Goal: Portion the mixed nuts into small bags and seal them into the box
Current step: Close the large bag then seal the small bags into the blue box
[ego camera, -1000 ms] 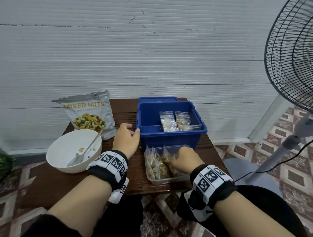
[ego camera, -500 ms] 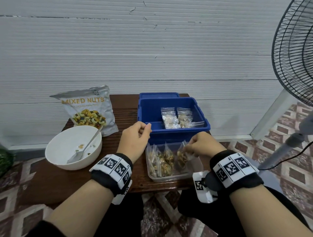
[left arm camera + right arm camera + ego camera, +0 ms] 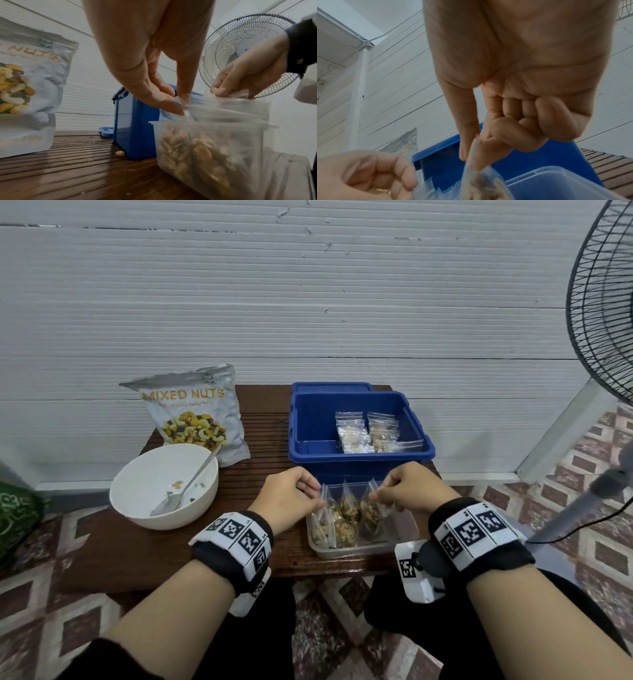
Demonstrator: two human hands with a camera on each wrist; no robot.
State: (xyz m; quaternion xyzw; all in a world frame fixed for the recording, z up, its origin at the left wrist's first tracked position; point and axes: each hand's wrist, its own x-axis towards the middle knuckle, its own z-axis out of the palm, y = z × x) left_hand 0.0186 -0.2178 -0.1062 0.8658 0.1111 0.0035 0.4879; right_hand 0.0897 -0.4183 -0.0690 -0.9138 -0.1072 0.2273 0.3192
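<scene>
You are pinching one filled bag (image 3: 371,510) by its top with your right hand (image 3: 409,491), your left hand (image 3: 287,498) seemingly pinching the neighbouring bag (image 3: 323,520), lifting them clear of the near tray (image 3: 406,537) for the blue box (image 3: 308,422).

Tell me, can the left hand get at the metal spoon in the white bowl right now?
Probably not straight away: the left hand is pinching a small clear bag of nuts in the clear plastic tub. Once it lets go, the metal spoon lies uncovered in the white bowl beside it.
</scene>
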